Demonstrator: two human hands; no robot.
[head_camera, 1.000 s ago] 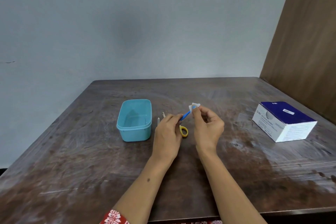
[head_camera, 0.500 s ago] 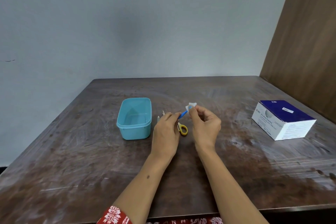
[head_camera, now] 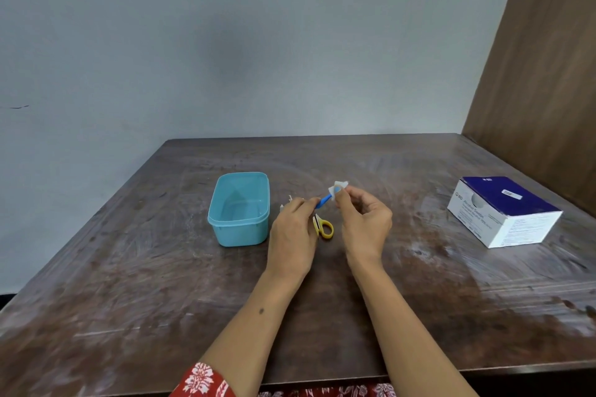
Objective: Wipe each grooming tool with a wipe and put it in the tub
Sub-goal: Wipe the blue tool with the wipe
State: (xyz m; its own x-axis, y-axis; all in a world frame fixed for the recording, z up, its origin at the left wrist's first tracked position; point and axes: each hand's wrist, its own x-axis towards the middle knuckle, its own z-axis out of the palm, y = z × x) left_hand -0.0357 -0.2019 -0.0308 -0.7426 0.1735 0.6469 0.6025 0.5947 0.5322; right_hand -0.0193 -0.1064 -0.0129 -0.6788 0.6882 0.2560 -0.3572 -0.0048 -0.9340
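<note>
Now, head view: left hand (head_camera: 292, 232) grip pinches the blue tool (head_camera: 323, 202) by its handle; right hand (head_camera: 362, 222) grip pinches the white wipe (head_camera: 339, 187) round the tool's tip, just above the yellow scissors (head_camera: 324, 228). Versus a second ago the wipe sits slightly nearer the tool's end, so wiping is likely midway. Tub (head_camera: 239, 208), left of both grips, holds no tool.

Glossy plastic tub (head_camera: 239, 229), worn wooden table (head_camera: 129, 284)
</note>
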